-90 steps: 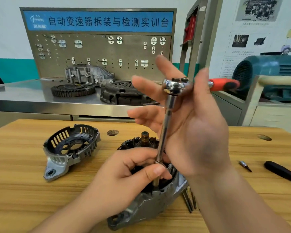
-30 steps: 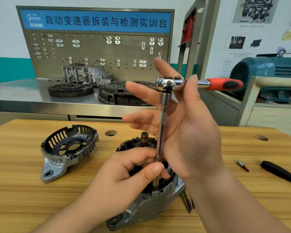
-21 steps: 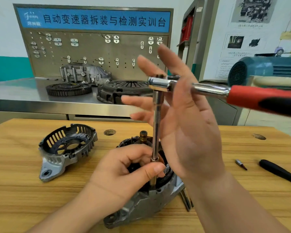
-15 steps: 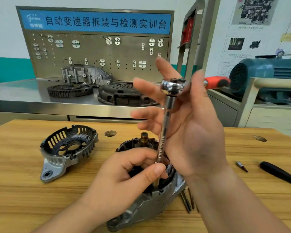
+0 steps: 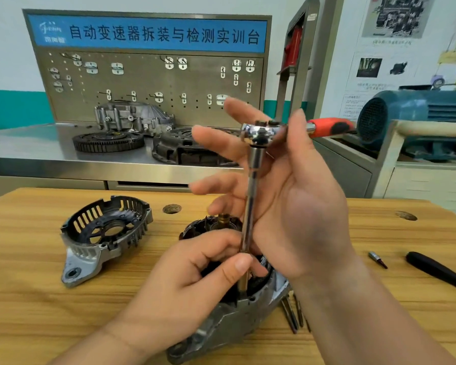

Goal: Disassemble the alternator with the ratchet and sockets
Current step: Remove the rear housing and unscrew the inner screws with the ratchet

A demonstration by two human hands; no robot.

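Observation:
The alternator body (image 5: 221, 320) stands on the wooden table (image 5: 24, 299), its rotor shaft (image 5: 223, 217) pointing up. A chrome extension bar (image 5: 250, 193) rises upright from its rim to the ratchet head (image 5: 261, 130), and the orange handle (image 5: 329, 126) points right and away. My left hand (image 5: 195, 280) pinches the bar's lower end between thumb and fingers, just above the housing. My right hand (image 5: 295, 206) is spread, fingers straight behind the ratchet head and the thumb against its neck. The removed end cover (image 5: 103, 233) lies to the left.
Long bolts (image 5: 292, 314) lie by the alternator's right side. A small bit (image 5: 377, 259) and a black-handled tool (image 5: 437, 270) lie on the table at right. Behind, a steel bench holds a ring gear (image 5: 108, 140) and a clutch cover (image 5: 184, 148); a blue motor (image 5: 419, 114) stands at right.
The ratchet handle swung toward me and to the right, then back away; it now points right and rearward again. My left hand has kept its pinch on the extension bar.

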